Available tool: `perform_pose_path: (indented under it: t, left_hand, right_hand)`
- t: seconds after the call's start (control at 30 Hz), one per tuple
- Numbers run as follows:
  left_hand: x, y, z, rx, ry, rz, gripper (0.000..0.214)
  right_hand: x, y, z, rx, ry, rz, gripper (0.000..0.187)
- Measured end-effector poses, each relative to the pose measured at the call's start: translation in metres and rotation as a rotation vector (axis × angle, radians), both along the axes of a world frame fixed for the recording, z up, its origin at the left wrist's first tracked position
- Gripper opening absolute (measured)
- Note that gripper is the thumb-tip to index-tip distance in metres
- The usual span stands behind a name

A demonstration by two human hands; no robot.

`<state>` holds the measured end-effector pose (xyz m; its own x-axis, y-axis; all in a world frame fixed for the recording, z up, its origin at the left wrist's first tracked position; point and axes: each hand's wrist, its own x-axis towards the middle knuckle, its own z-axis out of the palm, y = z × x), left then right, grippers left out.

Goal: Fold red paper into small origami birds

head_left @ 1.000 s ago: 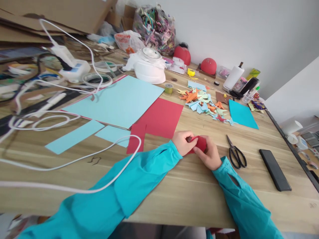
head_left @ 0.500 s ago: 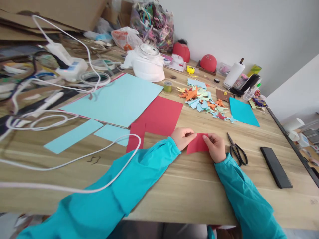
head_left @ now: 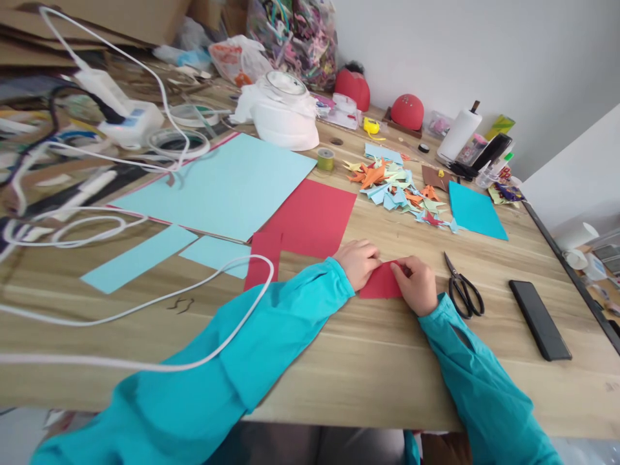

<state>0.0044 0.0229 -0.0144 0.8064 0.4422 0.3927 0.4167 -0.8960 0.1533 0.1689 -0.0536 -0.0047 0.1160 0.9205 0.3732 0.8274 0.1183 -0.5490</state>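
A small red paper square lies flat on the wooden table between my two hands. My left hand pinches its upper left corner, fingers curled together. My right hand grips its right edge, thumb on top of the paper. Both arms wear teal sleeves. A larger red sheet with a notch cut out lies just behind my left hand.
Black scissors and a dark phone lie right of my right hand. A pile of folded paper shapes, a teal sheet, a big light-blue sheet, white cables and a white pot crowd the table.
The red paper was bunched up between my hands a second ago; now it is spread out flat on the table, held at both sides.
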Motion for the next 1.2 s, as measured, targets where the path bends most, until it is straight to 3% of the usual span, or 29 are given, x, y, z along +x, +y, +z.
perform_pose_path:
  t: [0.47,1.03,1.2]
  left_hand:
    - [0.004,-0.004,0.001,0.243,0.139,0.027,0.023]
    - [0.012,-0.003,-0.004,0.155,0.165,0.057,0.028]
    - [0.011,-0.006,0.001,0.116,0.175,0.080,0.030]
  right_hand:
    - [0.001,-0.001,0.000,0.036,-0.100,-0.005,0.015]
    - [0.006,-0.003,0.001,0.034,-0.119,0.107,0.018]
    - [0.011,-0.005,0.003,0.055,-0.284,0.222,0.024]
